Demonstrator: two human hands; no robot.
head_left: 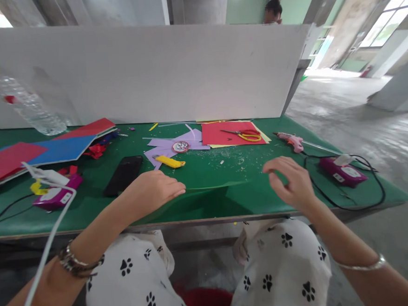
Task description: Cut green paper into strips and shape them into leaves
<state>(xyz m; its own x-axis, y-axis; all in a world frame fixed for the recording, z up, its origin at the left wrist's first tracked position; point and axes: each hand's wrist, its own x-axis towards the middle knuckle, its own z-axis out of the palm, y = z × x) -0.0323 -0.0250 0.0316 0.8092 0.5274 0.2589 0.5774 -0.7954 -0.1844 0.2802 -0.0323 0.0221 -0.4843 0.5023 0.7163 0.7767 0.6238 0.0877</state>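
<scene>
And the left hand (154, 189) is closed, pinching the green sheet (213, 187) over the tabletop's (205, 171) near middle! The right hand (291, 179), half open, visibly grips nothing, just right of the sheet. Beyond, a yellow tool (170, 161); farther right, scissors (240, 132) on red paper (212, 134).

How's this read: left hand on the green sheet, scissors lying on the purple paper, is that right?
Not quite: the head view shows the scissors lying on the red paper. The left hand is on the green sheet, as you say.
</scene>
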